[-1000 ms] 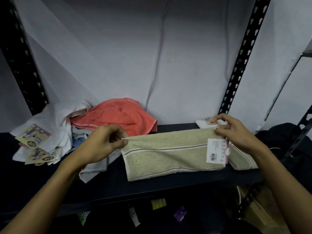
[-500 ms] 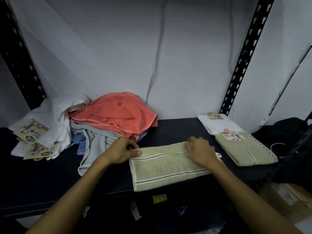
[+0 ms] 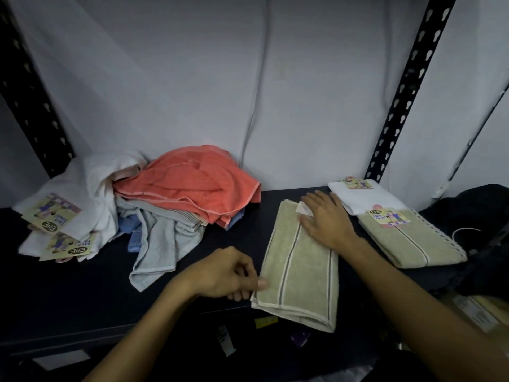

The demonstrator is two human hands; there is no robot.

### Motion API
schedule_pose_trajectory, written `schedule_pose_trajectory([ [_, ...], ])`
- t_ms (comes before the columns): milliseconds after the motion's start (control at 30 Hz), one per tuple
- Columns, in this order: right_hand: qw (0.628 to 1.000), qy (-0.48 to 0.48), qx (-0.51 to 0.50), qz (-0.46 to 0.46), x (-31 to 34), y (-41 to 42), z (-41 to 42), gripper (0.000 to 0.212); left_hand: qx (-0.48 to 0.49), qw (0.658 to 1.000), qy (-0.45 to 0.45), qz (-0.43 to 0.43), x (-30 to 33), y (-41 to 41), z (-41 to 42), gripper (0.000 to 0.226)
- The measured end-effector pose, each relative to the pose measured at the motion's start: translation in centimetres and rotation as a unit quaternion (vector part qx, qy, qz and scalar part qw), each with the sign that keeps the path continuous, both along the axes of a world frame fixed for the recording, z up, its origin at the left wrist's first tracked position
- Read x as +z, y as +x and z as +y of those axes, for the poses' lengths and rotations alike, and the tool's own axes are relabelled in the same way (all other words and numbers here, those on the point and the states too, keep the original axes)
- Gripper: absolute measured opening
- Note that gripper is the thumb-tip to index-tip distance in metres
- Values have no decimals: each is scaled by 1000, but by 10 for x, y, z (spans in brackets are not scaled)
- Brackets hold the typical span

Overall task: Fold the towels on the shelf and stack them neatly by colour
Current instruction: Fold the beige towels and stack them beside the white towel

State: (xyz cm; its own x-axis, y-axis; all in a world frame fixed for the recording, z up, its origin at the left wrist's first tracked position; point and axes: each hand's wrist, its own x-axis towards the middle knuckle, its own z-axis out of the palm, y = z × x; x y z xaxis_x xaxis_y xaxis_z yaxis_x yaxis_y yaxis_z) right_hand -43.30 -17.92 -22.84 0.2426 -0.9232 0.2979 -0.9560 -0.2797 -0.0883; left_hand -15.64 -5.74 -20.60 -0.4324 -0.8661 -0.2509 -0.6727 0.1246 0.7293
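A folded beige towel (image 3: 300, 271) with grey stripes lies on the dark shelf (image 3: 68, 293), its long side running front to back. My right hand (image 3: 325, 219) rests flat on its far right part, beside its paper tag (image 3: 304, 210). My left hand (image 3: 223, 274) is at the towel's near left corner, fingers curled, with thumb and fingers pinching the edge. At the right lie another folded beige towel (image 3: 418, 244) and a folded white towel (image 3: 369, 197), both tagged. An unfolded heap sits at the left: an orange towel (image 3: 192, 183), a pale grey-blue towel (image 3: 157, 244) and white towels (image 3: 88, 188).
Perforated black uprights stand at the back right (image 3: 407, 86) and back left (image 3: 33, 106) against a white wall. A black bag (image 3: 482, 210) lies past the shelf's right end. The near towel's corner overhangs the shelf's front edge; small items lie in the dark below.
The beige towel has turned from lying crosswise to lying front to back. My right hand has moved to its far end and lies flat; my left hand has dropped to the near corner.
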Motion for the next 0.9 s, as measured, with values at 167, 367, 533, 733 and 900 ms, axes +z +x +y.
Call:
schedule_pose_trajectory([
  [167,975,78,-113,-176,-18,14,65,48,93,983,-156,-33,-2,-30,-51,28],
  [367,980,139,-44,-135,-37,-2,52,62,197,966,-158,59,-37,-83,-134,17],
  [533,977,167,11,-136,-25,-24,17,68,213,949,-228,40,-38,-86,-147,29],
  [733,978,77,-16,-191,-19,-11,46,56,16,950,-301,-81,-37,-103,-116,39],
  [900,985,155,-30,-68,-40,-27,110,64,-82,955,-193,-211,-50,-89,-109,71],
])
